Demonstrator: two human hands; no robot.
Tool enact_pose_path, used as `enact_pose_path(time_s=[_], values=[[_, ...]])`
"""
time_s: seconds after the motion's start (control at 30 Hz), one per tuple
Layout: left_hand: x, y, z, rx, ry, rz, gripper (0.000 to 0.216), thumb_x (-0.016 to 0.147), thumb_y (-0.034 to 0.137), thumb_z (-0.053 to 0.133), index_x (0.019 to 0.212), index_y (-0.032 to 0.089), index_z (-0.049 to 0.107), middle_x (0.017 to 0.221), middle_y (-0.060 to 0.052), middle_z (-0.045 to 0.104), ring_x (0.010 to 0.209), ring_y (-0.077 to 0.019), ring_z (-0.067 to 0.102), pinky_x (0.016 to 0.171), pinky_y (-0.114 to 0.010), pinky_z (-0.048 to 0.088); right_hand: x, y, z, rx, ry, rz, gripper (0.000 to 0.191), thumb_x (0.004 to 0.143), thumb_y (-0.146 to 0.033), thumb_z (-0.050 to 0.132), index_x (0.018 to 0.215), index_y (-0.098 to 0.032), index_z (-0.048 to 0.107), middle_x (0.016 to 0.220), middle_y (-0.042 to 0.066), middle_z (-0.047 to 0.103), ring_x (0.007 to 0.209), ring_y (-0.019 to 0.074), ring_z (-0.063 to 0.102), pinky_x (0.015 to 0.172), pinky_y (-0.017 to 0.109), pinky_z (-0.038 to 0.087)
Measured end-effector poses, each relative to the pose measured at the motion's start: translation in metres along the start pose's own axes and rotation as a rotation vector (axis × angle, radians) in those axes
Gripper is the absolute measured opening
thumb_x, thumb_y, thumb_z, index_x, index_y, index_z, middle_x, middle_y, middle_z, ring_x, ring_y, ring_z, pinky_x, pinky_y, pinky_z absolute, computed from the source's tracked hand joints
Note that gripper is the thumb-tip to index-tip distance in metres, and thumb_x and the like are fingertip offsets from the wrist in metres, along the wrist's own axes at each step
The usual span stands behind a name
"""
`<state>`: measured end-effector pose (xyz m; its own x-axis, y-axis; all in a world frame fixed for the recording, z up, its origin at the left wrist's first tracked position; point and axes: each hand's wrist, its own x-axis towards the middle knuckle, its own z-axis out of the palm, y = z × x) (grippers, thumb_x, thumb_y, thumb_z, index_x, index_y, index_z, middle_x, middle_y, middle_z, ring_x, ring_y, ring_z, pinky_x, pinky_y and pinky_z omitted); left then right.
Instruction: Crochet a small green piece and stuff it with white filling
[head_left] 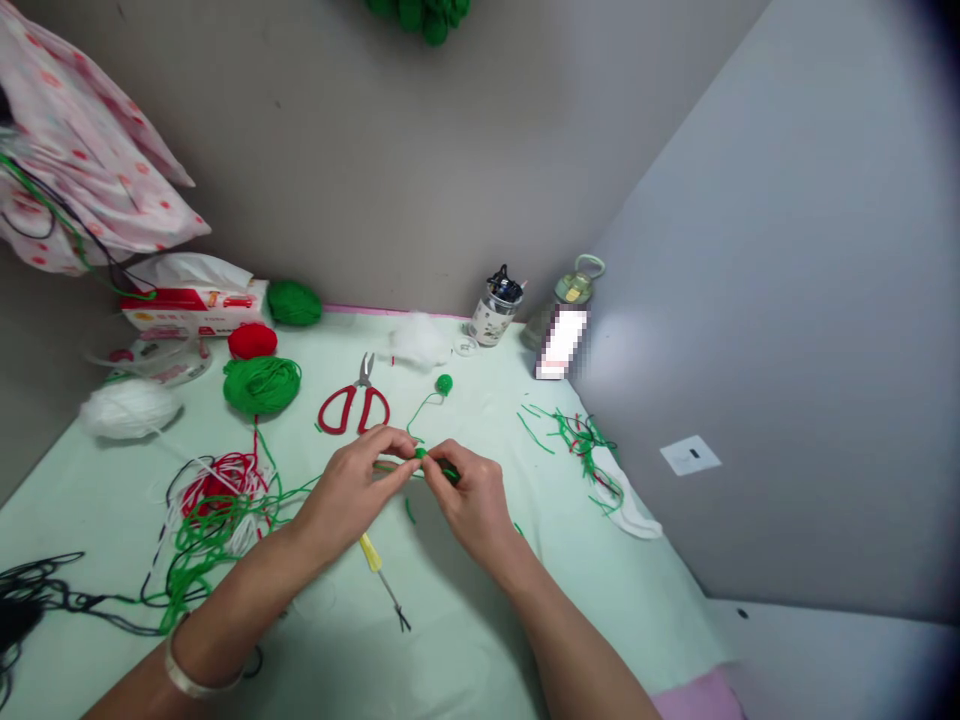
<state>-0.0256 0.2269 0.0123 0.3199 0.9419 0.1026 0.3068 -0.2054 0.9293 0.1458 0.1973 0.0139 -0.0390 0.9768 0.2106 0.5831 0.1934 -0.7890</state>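
My left hand (358, 487) and my right hand (469, 497) meet over the middle of the pale green table (480, 640). Both pinch a small piece of green yarn (421, 455) between their fingertips, with a green strand trailing from it. A yellow-handled crochet hook (381, 576) lies on the table just below my left hand. Red-handled scissors (355, 402) lie a little beyond my hands. A tiny green yarn ball (444, 383) with a loose tail rests further back.
Green yarn skeins (261, 384), a red ball (252, 340) and white yarn (129, 408) sit at the left, with a tangle of red, green and black strands (210, 510). A tissue box (191, 305), a jar (493, 315) and yarn scraps (581, 445) line the back and right.
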Motion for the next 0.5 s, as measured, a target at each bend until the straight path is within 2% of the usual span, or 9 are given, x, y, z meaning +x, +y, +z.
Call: enact_pose_path(time_s=[0.07,0.17,0.23,0.33,0.37,0.43,0.5], values=[[-0.001,0.002,0.0,0.026,-0.055,-0.022,0.008,0.09,0.027,0.061,0.091,0.024,0.068,0.101,-0.008,0.076,0.097,-0.0264,0.074,0.086,-0.037,0.059,0.0,-0.002,-0.001,-0.01,0.008,-0.017,0.024,0.097,-0.033,0.057,0.077,-0.023,0.066,0.066,0.0,0.064,0.059,0.0148,0.051,0.061,0.029,0.036],[-0.009,0.011,-0.011,0.083,-0.223,-0.026,0.011,0.082,0.024,0.071,0.093,0.025,0.073,0.098,-0.006,0.078,0.09,-0.0274,0.076,0.079,-0.034,0.059,0.006,-0.004,-0.015,0.009,0.008,-0.025,0.022,0.095,-0.034,0.058,0.077,-0.023,0.065,0.067,0.0,0.063,0.06,0.0147,0.051,0.062,0.029,0.037],[-0.013,0.019,-0.03,0.131,-0.368,-0.004,0.021,0.081,0.03,0.076,0.102,0.03,0.077,0.108,-0.005,0.079,0.089,-0.0261,0.076,0.077,-0.032,0.058,0.016,-0.003,-0.035,0.103,0.025,0.04,0.02,0.093,-0.037,0.06,0.079,-0.024,0.065,0.063,-0.003,0.059,0.057,0.0138,0.047,0.06,0.029,0.037],[-0.007,0.031,-0.069,0.238,-0.441,0.022,0.033,0.086,0.04,0.075,0.119,0.037,0.077,0.121,-0.005,0.079,0.101,-0.0267,0.076,0.079,-0.028,0.057,0.035,0.003,-0.071,0.313,0.12,0.139,0.02,0.084,-0.038,0.066,0.073,-0.023,0.063,0.055,-0.005,0.051,0.055,0.0131,0.043,0.057,0.029,0.034],[0.0,0.034,-0.081,0.281,-0.414,0.025,0.036,0.088,0.043,0.074,0.123,0.039,0.076,0.121,-0.004,0.08,0.104,-0.0269,0.076,0.079,-0.027,0.056,0.042,0.006,-0.081,0.375,0.118,0.173,0.02,0.082,-0.039,0.068,0.072,-0.022,0.063,0.052,-0.006,0.048,0.053,0.0122,0.04,0.056,0.029,0.032],[0.023,0.037,-0.098,0.364,-0.324,0.061,0.032,0.088,0.047,0.072,0.117,0.036,0.079,0.116,-0.004,0.081,0.1,-0.0275,0.077,0.078,-0.028,0.056,0.054,0.013,-0.093,0.423,0.083,0.186,0.02,0.081,-0.039,0.069,0.072,-0.022,0.064,0.051,-0.007,0.048,0.052,0.0113,0.037,0.054,0.029,0.028],[0.057,0.034,-0.101,0.457,-0.226,0.096,0.027,0.091,0.046,0.068,0.111,0.032,0.08,0.113,-0.005,0.081,0.093,-0.0274,0.077,0.078,-0.031,0.057,0.066,0.02,-0.093,0.46,0.02,0.192,0.02,0.08,-0.039,0.071,0.073,-0.021,0.067,0.05,-0.007,0.049,0.051,0.0106,0.036,0.053,0.028,0.025]])
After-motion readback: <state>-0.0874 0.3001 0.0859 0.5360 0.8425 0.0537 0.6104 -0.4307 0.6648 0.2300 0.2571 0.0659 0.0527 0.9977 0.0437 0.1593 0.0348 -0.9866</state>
